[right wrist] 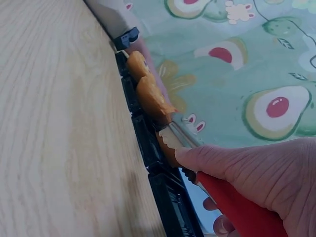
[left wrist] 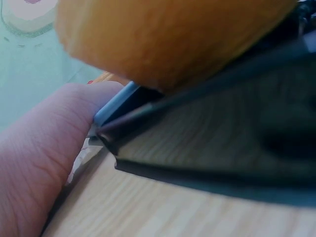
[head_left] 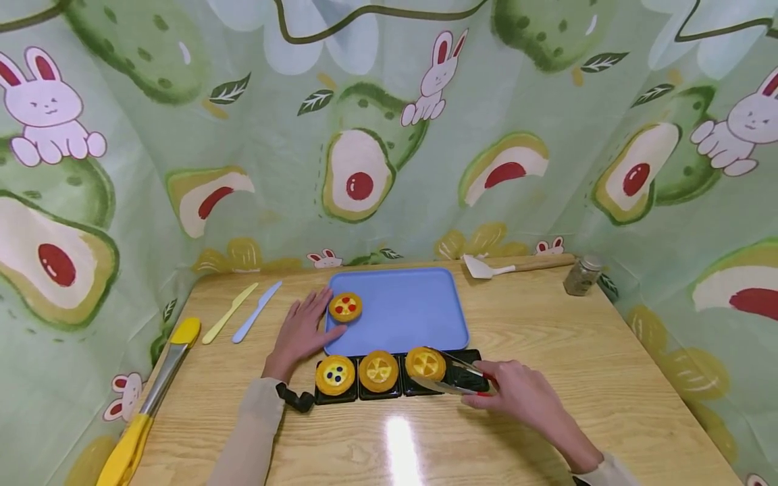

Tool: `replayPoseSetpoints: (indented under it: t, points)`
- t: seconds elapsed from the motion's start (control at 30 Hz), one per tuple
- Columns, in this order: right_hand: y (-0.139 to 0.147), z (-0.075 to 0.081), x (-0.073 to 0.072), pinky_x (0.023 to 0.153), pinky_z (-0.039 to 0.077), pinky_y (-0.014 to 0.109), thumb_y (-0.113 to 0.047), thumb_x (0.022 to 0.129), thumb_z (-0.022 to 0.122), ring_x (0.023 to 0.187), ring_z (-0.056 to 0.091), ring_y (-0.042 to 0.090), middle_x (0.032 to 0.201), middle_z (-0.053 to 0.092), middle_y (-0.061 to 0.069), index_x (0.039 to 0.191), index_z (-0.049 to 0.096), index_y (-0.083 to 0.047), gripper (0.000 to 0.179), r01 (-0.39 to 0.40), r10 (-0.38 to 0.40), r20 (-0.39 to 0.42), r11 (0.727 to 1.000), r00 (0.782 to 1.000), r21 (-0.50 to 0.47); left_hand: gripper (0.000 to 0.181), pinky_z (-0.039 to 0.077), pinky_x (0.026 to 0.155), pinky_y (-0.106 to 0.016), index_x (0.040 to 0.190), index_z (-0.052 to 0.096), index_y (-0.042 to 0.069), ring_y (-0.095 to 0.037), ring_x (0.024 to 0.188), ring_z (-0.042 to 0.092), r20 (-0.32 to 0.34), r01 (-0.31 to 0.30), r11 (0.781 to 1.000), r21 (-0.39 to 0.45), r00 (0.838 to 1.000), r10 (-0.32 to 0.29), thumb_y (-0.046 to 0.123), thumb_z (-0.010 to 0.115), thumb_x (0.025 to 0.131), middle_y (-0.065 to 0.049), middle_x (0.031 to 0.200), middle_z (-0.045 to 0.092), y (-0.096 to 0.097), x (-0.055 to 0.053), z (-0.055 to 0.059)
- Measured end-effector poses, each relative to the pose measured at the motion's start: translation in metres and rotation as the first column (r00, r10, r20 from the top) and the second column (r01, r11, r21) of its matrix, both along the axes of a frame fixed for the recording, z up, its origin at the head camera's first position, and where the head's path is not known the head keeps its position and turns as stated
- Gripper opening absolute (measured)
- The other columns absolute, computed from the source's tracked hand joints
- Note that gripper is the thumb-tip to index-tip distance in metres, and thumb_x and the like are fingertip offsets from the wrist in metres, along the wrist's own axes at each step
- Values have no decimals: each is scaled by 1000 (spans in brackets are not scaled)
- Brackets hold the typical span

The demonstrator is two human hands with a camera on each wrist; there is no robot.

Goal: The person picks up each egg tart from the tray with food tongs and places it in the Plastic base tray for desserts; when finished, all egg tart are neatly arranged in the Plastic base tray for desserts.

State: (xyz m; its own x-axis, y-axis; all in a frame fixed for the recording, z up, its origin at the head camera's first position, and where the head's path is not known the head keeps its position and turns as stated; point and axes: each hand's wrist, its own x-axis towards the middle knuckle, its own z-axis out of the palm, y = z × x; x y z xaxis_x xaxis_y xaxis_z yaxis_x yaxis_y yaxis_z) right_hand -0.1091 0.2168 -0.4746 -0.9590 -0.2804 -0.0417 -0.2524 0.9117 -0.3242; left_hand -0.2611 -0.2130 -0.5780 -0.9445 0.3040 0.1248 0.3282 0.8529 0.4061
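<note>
My right hand (head_left: 516,395) grips red-handled metal tongs (right wrist: 242,210), whose arms lie on either side of a toy tart (head_left: 425,364) in the third section of a black sectioned tray (head_left: 468,378). The tart's contact with the tongs is partly hidden. Left of it, two more tarts sit in the tray: a similar yellow one (head_left: 379,371) and one with blue dots (head_left: 335,375). At the blue tray (head_left: 407,304), my left hand (head_left: 304,331) rests along the left edge, fingers extended and thumb spread. Beside that hand, a tart with red pieces (head_left: 345,308) lies on the blue tray.
A yellow knife (head_left: 231,313) and a blue knife (head_left: 258,312) lie at left, with yellow-handled tongs (head_left: 164,378) along the table's left edge. Behind right are a white spatula (head_left: 516,267) and a small jar (head_left: 581,275). A printed curtain (head_left: 273,135) encloses the table.
</note>
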Motion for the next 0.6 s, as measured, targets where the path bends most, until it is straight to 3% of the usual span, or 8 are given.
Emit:
replayPoseSetpoints:
  t: [0.23, 0.6]
  points:
    - [-4, -4, -2, 49, 32, 26, -58, 76, 88, 58, 43, 7, 64, 48, -11, 95, 70, -25, 42, 0, 0, 2, 1000, 1000, 12, 102, 8, 128, -58, 169, 21, 20, -30, 161, 17, 8, 0, 1000, 5, 1000, 0, 76, 57, 92, 3, 174, 21, -1, -1, 1]
    - [-5, -4, -1, 51, 33, 26, -58, 73, 90, 61, 45, 8, 67, 52, -11, 93, 67, -27, 43, 12, -12, 23, 999, 1000, -33, 103, 10, 128, -59, 169, 21, 21, -30, 161, 17, -1, 4, 1000, -3, 1000, -4, 79, 54, 91, 3, 174, 21, -2, -3, -1]
